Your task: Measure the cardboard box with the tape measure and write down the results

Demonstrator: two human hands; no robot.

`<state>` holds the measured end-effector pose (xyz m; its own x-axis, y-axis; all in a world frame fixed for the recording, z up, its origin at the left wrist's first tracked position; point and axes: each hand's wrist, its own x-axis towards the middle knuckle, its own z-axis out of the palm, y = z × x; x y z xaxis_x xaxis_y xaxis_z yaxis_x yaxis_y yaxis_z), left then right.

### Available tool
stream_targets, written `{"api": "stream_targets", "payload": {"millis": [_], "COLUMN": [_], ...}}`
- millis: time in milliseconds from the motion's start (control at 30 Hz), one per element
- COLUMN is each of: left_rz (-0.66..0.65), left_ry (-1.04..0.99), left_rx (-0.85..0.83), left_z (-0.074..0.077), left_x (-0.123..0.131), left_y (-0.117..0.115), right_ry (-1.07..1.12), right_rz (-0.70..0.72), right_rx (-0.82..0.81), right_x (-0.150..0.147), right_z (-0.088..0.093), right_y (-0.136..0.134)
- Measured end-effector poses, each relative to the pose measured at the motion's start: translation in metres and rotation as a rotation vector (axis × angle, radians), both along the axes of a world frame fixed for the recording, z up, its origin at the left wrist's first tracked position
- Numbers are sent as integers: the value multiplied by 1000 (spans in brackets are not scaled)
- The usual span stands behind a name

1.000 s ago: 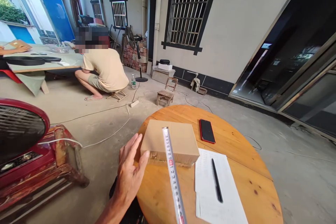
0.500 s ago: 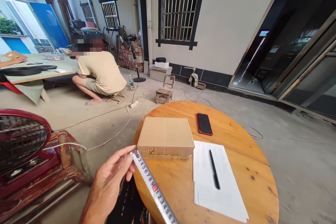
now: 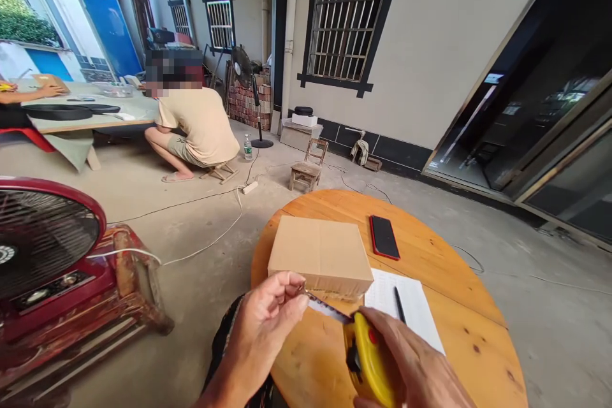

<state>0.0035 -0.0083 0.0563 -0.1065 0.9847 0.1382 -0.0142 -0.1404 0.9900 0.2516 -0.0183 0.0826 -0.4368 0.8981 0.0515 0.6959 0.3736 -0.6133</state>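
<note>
One yellow tape measure (image 3: 375, 363) in right hand (image 3: 415, 357).

Our right hand (image 3: 415, 352) has come into view, wrapped around the yellow tape case (image 3: 375, 360). The blade (image 3: 331, 310), earlier stretched long, now spans a short gap to our left hand (image 3: 261, 331). That hand has shifted to the near side of the box (image 3: 318, 248), apparently pinching the blade's tip. The pen's (image 3: 400, 305) lower end is now hidden.

From afar I'm seeing a yellow-and-black tape measure (image 3: 375, 366), a tan box (image 3: 320, 248), a red-edged black phone (image 3: 384, 238), white paper (image 3: 427, 325) and an orange-brown, dark-knotted surface (image 3: 482, 315).
</note>
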Motion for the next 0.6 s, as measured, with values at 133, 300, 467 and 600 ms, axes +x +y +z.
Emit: {"api": "stream_targets", "payload": {"millis": [133, 300, 467, 600], "left_rz": [267, 509, 485, 462], "left_ry": [381, 727, 924, 957], "left_rx": [372, 532, 505, 512], "left_z": [-4, -31, -59, -72], "left_x": [8, -2, -6, -11], "left_y": [15, 27, 35, 45], "right_ry": [-126, -284, -337, -200], "right_rz": [168, 224, 286, 221], "right_rx": [265, 327, 268, 333], "right_x": [-49, -75, -85, -61], "right_z": [34, 42, 33, 40], "right_y": [42, 103, 138, 128]}}
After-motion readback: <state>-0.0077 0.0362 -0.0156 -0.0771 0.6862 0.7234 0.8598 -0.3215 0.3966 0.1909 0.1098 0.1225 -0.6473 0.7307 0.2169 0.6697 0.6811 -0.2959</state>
